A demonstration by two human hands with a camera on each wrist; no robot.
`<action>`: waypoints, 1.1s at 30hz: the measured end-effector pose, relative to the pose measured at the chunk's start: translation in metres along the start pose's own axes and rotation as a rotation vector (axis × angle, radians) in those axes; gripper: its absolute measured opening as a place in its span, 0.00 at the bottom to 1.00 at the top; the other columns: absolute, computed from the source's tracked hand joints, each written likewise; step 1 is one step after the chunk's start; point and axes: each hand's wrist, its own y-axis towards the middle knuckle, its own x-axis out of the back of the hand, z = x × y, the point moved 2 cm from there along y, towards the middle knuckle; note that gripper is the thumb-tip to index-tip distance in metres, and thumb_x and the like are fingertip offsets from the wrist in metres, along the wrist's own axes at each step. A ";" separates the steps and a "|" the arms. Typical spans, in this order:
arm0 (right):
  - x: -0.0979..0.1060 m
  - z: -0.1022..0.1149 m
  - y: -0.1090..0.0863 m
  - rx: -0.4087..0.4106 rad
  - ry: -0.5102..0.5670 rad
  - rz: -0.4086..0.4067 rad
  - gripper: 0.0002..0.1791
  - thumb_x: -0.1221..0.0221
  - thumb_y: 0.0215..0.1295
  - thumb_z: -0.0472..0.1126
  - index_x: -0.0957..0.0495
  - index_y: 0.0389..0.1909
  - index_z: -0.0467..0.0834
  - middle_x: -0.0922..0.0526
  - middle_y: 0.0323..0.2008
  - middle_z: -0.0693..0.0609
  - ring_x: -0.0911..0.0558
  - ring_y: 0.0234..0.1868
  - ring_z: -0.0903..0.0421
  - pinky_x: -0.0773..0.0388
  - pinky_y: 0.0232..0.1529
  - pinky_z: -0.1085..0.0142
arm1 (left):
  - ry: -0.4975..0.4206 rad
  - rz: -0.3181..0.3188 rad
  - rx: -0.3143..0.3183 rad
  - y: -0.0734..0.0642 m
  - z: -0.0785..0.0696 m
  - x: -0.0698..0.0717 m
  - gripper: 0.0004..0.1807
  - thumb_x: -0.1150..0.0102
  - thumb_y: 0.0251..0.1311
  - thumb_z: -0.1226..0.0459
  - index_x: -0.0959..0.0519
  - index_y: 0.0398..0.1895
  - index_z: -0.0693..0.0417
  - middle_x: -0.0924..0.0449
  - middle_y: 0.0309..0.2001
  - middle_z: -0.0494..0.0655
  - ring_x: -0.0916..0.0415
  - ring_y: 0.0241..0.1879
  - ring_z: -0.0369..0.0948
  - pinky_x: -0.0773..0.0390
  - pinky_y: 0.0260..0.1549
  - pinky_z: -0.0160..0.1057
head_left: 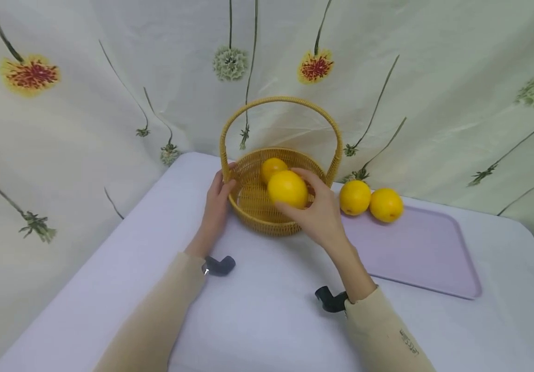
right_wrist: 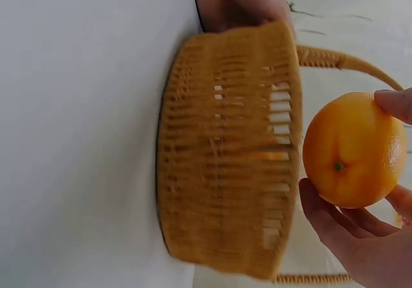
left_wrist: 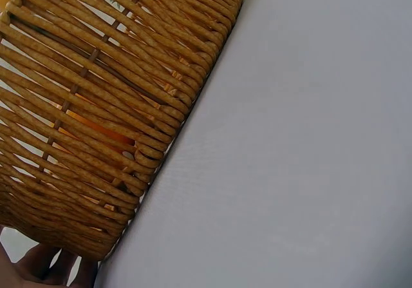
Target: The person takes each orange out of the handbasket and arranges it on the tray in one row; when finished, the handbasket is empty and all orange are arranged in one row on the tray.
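Both hands are occupied, neither released: left hand [head_left: 215,201] on one side, right hand [head_left: 319,213] on the other. Pale hanging cloth printed with long-stemmed flowers [head_left: 192,93] is seen behind. White cloth-covered table [head_left: 267,310] is spread beneath. On its right part is laid a flat lilac rectangular tray [head_left: 415,253], partly hidden; long axis apparently crosswise, slanting nearer at the right end.

Ahead of the hands, a round yellow-brown woven basket [head_left: 271,228] is stood upright, mouth upward, its tall arched handle spanning left to right. Its left side is gripped by the left hand.

Round yellow-orange orange [head_left: 287,189] is pinched between thumb and fingers of the right hand, just above rim level. Key relation: basket mouth lies directly below the held fruit, on the near side of the handle; right hand nearer to the mouth's right half. No clear long axis is shown by the fruit.

Second orange [head_left: 273,168] is contained in the basket, farther back. Third orange [head_left: 355,197] and fourth orange [head_left: 386,205] are set side by side at the tray's far left; contact cannot be told.
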 end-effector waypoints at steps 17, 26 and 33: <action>0.118 -0.024 -0.013 -0.177 -0.093 -0.226 0.37 0.26 0.62 0.51 0.25 0.73 0.54 0.23 0.69 0.42 0.19 0.64 0.39 0.17 0.58 0.42 | 0.000 0.026 0.017 -0.001 0.002 0.008 0.28 0.57 0.82 0.56 0.37 0.82 0.41 0.38 0.82 0.43 0.44 0.81 0.43 0.49 0.82 0.51; 0.168 -0.057 -0.023 -0.409 -0.170 -0.409 0.39 0.30 0.66 0.56 0.30 0.77 0.60 0.27 0.74 0.46 0.25 0.65 0.46 0.24 0.53 0.61 | -0.008 0.042 0.022 -0.010 -0.021 0.002 0.29 0.58 0.81 0.59 0.39 0.82 0.47 0.40 0.82 0.49 0.45 0.82 0.47 0.49 0.82 0.54; 0.186 -0.081 -0.029 -0.547 -0.158 -0.495 0.41 0.31 0.66 0.58 0.33 0.79 0.62 0.30 0.77 0.50 0.29 0.67 0.51 0.22 0.59 0.62 | -0.008 0.031 0.011 0.000 -0.003 0.000 0.27 0.57 0.81 0.57 0.37 0.81 0.43 0.41 0.83 0.43 0.47 0.83 0.42 0.52 0.83 0.51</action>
